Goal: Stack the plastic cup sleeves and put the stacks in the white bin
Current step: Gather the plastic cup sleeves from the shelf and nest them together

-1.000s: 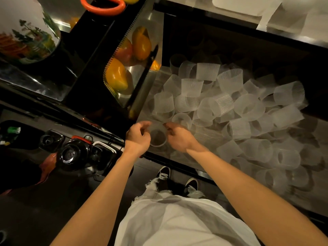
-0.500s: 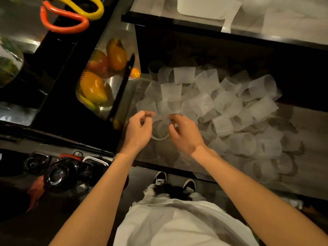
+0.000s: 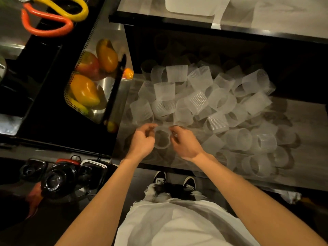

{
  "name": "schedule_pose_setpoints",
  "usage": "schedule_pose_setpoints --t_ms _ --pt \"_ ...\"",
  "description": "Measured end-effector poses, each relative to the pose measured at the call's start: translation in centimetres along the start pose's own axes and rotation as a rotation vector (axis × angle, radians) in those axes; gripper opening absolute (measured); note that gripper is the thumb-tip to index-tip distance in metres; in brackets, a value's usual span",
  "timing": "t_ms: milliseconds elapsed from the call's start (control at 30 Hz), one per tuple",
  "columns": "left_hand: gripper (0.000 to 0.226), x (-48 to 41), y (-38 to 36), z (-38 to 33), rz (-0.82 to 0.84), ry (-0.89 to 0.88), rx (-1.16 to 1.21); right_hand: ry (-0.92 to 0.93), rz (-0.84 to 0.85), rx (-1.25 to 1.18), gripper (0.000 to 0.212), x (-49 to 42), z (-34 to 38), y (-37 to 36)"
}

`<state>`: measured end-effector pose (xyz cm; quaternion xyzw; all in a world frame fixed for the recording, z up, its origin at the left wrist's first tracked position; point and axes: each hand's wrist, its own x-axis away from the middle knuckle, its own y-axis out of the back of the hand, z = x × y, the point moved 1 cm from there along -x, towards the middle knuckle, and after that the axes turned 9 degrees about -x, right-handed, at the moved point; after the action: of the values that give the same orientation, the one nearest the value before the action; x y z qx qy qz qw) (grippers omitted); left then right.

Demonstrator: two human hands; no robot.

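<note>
A heap of several translucent ribbed plastic cup sleeves (image 3: 198, 100) lies on the steel counter (image 3: 301, 167). At the heap's near left edge, one sleeve (image 3: 161, 139) stands between my two hands, its opening facing up at me. My left hand (image 3: 142, 139) pinches its left rim with thumb and fingers. On the opposite rim, my right hand (image 3: 184, 141) has the same hold. A white bin (image 3: 193, 6) shows at the top edge, on the higher shelf behind the heap.
A perforated steel tray of orange and red peppers (image 3: 85, 89) sits left of the heap. Yellow and orange handles (image 3: 53, 18) lie at the top left. Black lidded containers (image 3: 53, 178) stand low at the left. My shoes (image 3: 174, 180) are below the counter edge.
The view has tilted, so the heap and the tray sit lower and more to the right in the frame. Both hands stay on the same sleeve, held slightly farther forward.
</note>
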<state>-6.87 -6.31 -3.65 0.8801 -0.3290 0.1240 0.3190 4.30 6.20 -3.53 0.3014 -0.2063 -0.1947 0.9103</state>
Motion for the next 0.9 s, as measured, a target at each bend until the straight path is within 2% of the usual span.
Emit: schedule_pose_setpoints --t_ms 100,233,367,433,533,567,600,667,733,767,833,900 --pt "0.024 0.1 -1.1 0.5 0.048 0.026 -0.047 -0.070 0.037 0.028 0.041 0.3 -0.5 -0.2" --pt "0.026 -0.1 -2.3 -0.1 0.106 0.017 -0.060 -0.139 -0.011 0.020 0.041 0.6 -1.6 0.5" --pt "0.019 -0.9 -3.2 -1.6 0.194 -0.024 -0.312 -0.213 -0.069 0.031 0.036 1.4 -2.8 1.8" --pt "0.023 -0.9 -3.8 -3.2 0.158 -0.118 -0.483 -0.214 -0.190 -0.005 0.027 2.3 -3.3 2.7" --pt "0.020 0.4 -5.3 -6.1 0.000 -0.478 -0.579 -0.215 -0.369 -0.068 0.016 4.2 -4.4 4.2" --pt "0.017 1.0 -6.1 -7.1 0.005 -0.564 -0.564 -0.228 -0.404 -0.067 0.015 4.9 -4.7 4.8" --pt "0.016 1.7 -7.0 -7.9 0.074 -0.564 -0.549 -0.239 -0.432 -0.052 0.013 5.7 -5.2 5.2" --pt "0.016 2.7 -9.2 -8.6 0.349 -0.354 -0.538 -0.256 -0.455 -0.006 0.011 6.9 -6.2 6.1" --pt "0.018 3.2 -11.2 -8.1 0.606 -0.119 -0.489 -0.268 -0.381 0.016 0.025 7.7 -7.0 6.7" --pt "0.022 3.3 -11.8 -7.6 0.666 -0.035 -0.434 -0.285 -0.304 0.028 0.033 8.0 -7.2 6.9" --pt "0.027 3.1 -12.6 -6.5 0.686 0.102 -0.292 -0.345 -0.142 0.064 0.050 8.1 -7.8 7.0" --pt "0.029 3.1 -13.2 -5.9 0.680 0.189 -0.155 -0.394 -0.067 0.060 0.060 8.0 -8.0 6.9"
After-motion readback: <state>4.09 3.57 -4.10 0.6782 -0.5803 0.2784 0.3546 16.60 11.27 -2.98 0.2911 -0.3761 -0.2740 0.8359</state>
